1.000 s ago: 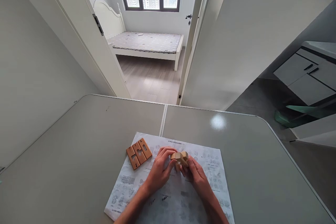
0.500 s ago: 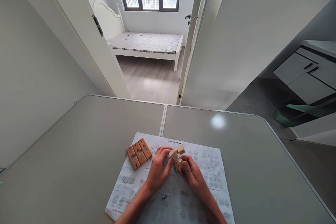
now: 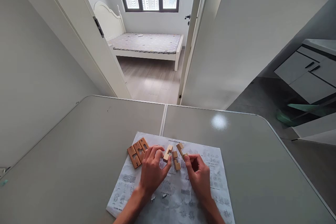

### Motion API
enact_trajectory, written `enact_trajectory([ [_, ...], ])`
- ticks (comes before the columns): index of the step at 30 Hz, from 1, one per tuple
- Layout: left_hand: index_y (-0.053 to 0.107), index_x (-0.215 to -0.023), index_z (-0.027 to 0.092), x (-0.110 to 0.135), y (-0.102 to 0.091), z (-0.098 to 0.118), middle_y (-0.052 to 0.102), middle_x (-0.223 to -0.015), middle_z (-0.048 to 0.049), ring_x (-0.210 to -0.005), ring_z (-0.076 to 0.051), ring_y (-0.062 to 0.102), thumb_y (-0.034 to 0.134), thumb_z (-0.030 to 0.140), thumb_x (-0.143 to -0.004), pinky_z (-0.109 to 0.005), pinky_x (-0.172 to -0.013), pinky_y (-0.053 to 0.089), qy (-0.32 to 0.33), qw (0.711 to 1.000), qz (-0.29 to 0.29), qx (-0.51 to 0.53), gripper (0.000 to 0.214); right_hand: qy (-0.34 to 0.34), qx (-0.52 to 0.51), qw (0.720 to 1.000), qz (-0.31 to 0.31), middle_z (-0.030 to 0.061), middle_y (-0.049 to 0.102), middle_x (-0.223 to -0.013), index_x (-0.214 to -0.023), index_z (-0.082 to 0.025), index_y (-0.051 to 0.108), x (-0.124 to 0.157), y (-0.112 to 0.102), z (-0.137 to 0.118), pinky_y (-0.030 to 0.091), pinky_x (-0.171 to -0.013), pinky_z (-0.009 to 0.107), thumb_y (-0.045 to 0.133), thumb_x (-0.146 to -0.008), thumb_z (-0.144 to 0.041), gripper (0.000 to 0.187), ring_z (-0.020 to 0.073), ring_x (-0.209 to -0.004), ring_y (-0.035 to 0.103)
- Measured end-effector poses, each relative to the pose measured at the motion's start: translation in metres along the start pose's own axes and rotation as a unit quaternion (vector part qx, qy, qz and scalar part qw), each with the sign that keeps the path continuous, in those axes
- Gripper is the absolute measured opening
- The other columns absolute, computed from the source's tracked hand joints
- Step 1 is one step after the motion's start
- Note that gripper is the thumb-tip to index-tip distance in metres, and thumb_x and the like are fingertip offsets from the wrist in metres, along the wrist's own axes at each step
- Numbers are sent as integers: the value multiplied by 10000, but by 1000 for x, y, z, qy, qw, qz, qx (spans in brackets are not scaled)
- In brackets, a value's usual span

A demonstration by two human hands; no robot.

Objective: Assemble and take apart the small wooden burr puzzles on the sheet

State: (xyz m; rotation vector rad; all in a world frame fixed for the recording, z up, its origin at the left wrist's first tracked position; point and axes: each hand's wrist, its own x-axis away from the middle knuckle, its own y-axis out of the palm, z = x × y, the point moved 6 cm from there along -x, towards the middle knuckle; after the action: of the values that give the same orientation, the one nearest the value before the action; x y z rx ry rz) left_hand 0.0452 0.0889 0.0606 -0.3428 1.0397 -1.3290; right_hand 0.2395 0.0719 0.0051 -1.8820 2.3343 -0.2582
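Observation:
My left hand (image 3: 151,170) pinches a small notched wooden piece (image 3: 167,153) just above a printed instruction sheet (image 3: 210,168). My right hand (image 3: 199,175) pinches a second wooden piece (image 3: 181,149) a little to the right. Between the two hands a third wooden piece (image 3: 175,160) lies loose on the sheet. Three flat wooden pieces (image 3: 137,152) lie side by side at the sheet's left edge, just left of my left hand.
The sheet lies on a grey folding table (image 3: 78,154) with a seam (image 3: 163,119) down its middle. Beyond the table an open doorway shows a bedroom with a bed (image 3: 147,43). Grey cabinets (image 3: 307,73) stand at the right.
The wooden assembly held between both hands has come apart: each hand now holds one piece, moved apart sideways, and a third piece lies on the sheet between them.

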Motion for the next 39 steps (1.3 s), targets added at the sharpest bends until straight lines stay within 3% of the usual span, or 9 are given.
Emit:
enact_trajectory([
  [8,550,-809,244,12,5,6,683,-1149,-99,-1116,-332,636,746,264,-856,-504,-946,540,24,997,-64,-41,202,-77,138,987,-15,-20,587,-612,-851,-238,625,-3,-9,5,436,-575,294,622,-984,-566,355,174,-532,513],
  [13,518,-857,241,14,13,8,634,-1204,-105,-1085,-339,649,856,278,-705,-510,-922,577,38,989,-143,1,373,-90,179,979,-36,-20,606,-606,-822,-235,634,-3,-7,-3,421,-581,287,663,-955,-544,338,173,-530,554],
  [17,509,-1126,252,9,12,7,579,-1300,-112,-1054,-314,691,865,301,-683,-471,-848,617,18,986,-158,39,570,-87,147,983,-75,6,649,-638,-781,-238,663,-4,-3,-7,413,-580,290,645,-971,-531,350,182,-551,561],
  [21,347,-1490,309,1,19,14,481,-1532,-153,-1131,-367,701,924,452,-629,-524,-898,609,35,979,-194,42,1047,-81,121,986,-83,24,673,-661,-767,-234,685,-6,-4,-4,411,-589,293,557,-1022,-533,414,191,-579,561],
  [24,295,-1568,309,-4,27,18,476,-1569,-170,-1168,-398,695,952,553,-569,-529,-927,597,49,976,-208,39,1220,-78,116,987,-79,25,668,-659,-761,-234,679,-7,-4,-1,410,-599,292,545,-1029,-522,416,198,-591,557],
  [28,360,-1546,310,-11,38,22,507,-1572,-161,-1225,-414,672,947,580,-571,-513,-969,576,80,969,-233,25,1170,-76,110,988,-74,18,649,-664,-763,-236,658,-8,-5,0,400,-600,281,546,-1030,-491,386,197,-606,549],
  [34,492,-1422,308,-19,38,27,644,-1405,-110,-1137,-346,711,862,414,-697,-421,-879,599,106,962,-250,31,821,-77,107,989,-73,7,614,-647,-738,-232,629,-9,-6,-4,392,-586,270,538,-1031,-477,393,186,-598,533],
  [39,508,-1384,299,-20,37,24,639,-1381,-109,-1056,-341,723,880,435,-661,-427,-834,604,101,962,-251,14,824,-80,111,988,-73,4,604,-641,-731,-232,609,-10,-6,-8,396,-583,269,518,-1040,-482,408,183,-593,530],
])
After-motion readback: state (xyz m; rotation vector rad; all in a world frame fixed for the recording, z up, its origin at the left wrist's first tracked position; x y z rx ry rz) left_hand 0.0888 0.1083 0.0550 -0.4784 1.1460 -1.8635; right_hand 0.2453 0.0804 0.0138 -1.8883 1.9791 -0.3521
